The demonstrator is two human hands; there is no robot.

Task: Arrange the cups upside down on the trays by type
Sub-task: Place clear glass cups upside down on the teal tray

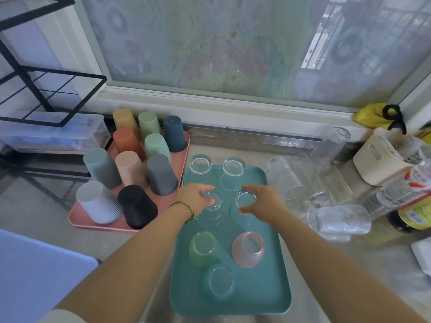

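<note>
A teal tray [275,287] holds several upside-down glass cups: two clear ones at the far end [233,170], a green one [202,249], a pink one [248,251] and a teal one [219,282] nearer me. My left hand [194,198] grips a clear glass cup [213,209] standing upside down in the tray's middle. Beside it, my right hand [261,202] curls around another inverted clear cup [243,199]. A pink tray [80,219] to the left carries several coloured plastic cups, all upside down.
Several tall clear glasses [296,178] lie on their sides on the counter right of the teal tray. A cream basket [382,159] and a labelled bottle [410,206] crowd the right edge. A black wire rack [46,89] over a clear bin stands far left.
</note>
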